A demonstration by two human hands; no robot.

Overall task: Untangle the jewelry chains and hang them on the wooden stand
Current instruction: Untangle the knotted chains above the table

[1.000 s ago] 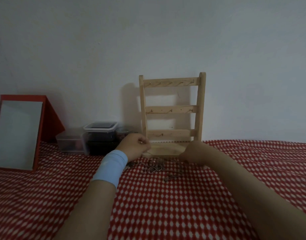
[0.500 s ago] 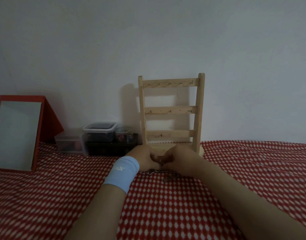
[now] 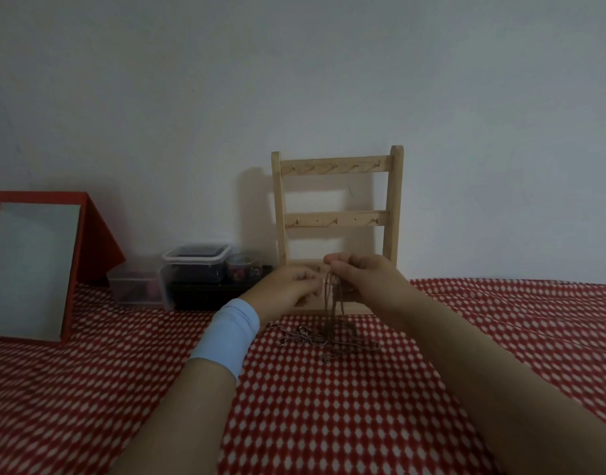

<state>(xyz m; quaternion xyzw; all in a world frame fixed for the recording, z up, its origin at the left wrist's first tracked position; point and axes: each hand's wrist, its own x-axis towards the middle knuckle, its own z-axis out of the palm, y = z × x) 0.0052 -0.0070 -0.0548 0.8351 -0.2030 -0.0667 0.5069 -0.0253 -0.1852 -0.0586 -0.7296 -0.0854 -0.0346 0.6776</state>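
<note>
- Right hand (image 3: 366, 286) pinches the chains (image 3: 332, 303), half lifted off the cloth (image 3: 329, 423) before the stand (image 3: 336, 166).
- Left hand (image 3: 284, 289) is curled beside the strands; I cannot tell whether its fingers grip.
- Best to tease one strand loose slowly, never yank.

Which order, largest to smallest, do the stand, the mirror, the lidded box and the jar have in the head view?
Largest: stand and mirror, about alike, so unranked.
Then: lidded box.
Smallest: jar.

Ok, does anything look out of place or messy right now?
Only the chains: a tangled heap on the checked cloth before the wooden stand, some strands held up by the right hand. The stand is upright, its visible hooks bare.
</note>
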